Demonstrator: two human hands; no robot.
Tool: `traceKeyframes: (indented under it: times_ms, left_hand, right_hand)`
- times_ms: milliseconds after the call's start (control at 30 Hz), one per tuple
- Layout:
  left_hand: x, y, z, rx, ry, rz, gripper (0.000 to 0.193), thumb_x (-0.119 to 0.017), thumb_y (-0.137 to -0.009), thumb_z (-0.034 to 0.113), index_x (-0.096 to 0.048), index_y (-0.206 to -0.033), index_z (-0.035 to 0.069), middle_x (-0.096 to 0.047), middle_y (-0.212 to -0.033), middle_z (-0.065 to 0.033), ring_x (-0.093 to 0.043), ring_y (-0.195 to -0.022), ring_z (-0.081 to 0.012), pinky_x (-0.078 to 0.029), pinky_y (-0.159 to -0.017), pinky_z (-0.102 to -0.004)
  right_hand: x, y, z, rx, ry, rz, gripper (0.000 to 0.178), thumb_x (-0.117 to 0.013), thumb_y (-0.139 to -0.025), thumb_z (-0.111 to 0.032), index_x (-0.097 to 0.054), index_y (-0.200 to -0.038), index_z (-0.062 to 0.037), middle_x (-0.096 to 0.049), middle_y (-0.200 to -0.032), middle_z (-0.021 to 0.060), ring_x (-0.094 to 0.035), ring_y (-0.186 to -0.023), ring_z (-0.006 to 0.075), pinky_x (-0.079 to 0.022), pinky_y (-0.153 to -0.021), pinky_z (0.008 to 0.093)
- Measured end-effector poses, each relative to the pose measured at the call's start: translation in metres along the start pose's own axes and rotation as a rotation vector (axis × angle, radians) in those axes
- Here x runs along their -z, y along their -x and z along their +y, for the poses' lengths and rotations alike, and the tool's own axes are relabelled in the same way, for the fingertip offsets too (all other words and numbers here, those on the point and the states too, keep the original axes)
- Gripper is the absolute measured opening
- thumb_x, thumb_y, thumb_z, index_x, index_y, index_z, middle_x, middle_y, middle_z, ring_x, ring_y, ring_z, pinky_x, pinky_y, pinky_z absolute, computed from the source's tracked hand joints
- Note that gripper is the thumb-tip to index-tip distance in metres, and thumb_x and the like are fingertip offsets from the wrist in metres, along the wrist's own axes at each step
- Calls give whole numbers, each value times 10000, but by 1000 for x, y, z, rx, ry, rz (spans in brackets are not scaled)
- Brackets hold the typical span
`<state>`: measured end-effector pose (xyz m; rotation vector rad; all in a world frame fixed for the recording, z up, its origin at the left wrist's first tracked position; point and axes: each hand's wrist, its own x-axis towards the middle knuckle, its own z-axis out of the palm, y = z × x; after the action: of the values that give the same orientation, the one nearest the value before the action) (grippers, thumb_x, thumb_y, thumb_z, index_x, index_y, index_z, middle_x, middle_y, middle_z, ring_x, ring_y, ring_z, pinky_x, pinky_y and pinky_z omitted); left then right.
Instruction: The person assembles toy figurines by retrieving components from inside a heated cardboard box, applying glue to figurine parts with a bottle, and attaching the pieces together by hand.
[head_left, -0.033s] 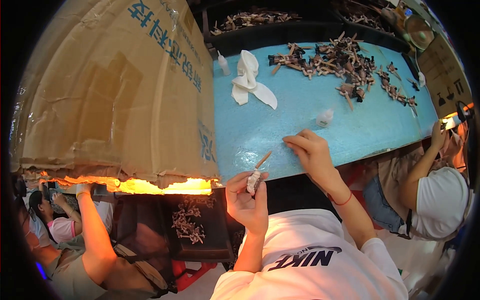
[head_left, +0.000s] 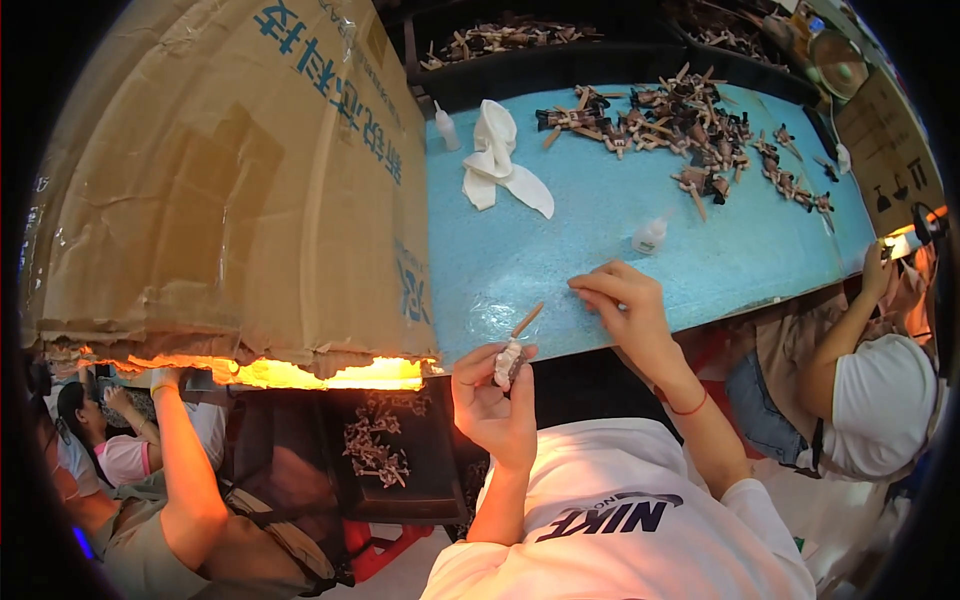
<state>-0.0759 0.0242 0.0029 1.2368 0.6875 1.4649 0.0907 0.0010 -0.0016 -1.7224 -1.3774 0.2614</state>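
Note:
Between the thumb and fingers of my left hand (head_left: 495, 400) is a small figurine (head_left: 508, 364), white and brown, with a tan pointed piece sticking up from it. It is held just off the table's near edge. My right hand (head_left: 625, 300) hovers over the near part of the blue tabletop, its thumb and forefinger pinched together. Whether anything tiny sits between those fingertips, I cannot make out. Beyond that hand stands a small white dropper bottle (head_left: 649, 237). A pile of similar brown figurines (head_left: 690, 125) lies at the far side of the table.
A large cardboard box (head_left: 230, 180) blocks the left side. White cloth (head_left: 495, 165) and another dropper bottle (head_left: 447, 130) lie near it. Dark trays (head_left: 580, 68) of figurines line the back. A lower tray (head_left: 430, 490) sits left of me. Co-workers sit on both sides.
My right hand has shifted very slightly to the right. The left hand and its figurine look unmoved.

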Motion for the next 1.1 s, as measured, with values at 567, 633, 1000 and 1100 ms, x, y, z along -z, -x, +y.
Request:
traceKeyframes:
  times_ms: [567,633,1000,1100]
  left_hand:
    - [-3,13,-14,-349,-265,-58,314,-654,-654,-86,-548,-937,0,-569,-964,-158,-580,-938,-299,-461,-896,-464]
    - [-2,14,-13,-364,-278,-66,320,-645,-647,-98,-549,-935,2,-570,-961,-156,-584,-928,-296,-459,-896,-474]
    - [-3,9,-2,-489,-401,-129,317,-622,-645,-138,-570,-922,8,-576,-944,-128,-604,-837,-260,-455,-885,-498]
    - [-4,9,1,-502,-414,-150,314,-622,-650,-140,-577,-923,9,-578,-939,-123,-604,-836,-255,-452,-888,-496]
  right_hand:
    - [44,33,-79,-425,-1268,-189,115,-560,-832,36,-556,-944,62,-621,-870,137,-626,-722,157,-494,-504,211]
    - [42,33,-80,-443,-1259,-194,119,-566,-833,28,-556,-946,62,-621,-864,137,-625,-717,156,-497,-503,214]
    - [36,37,-76,-538,-1307,-187,102,-585,-833,-1,-524,-905,38,-625,-843,143,-620,-684,150,-512,-503,232]
    - [33,40,-71,-548,-1377,-200,95,-584,-834,-3,-518,-893,32,-626,-848,151,-623,-675,158,-529,-527,243]
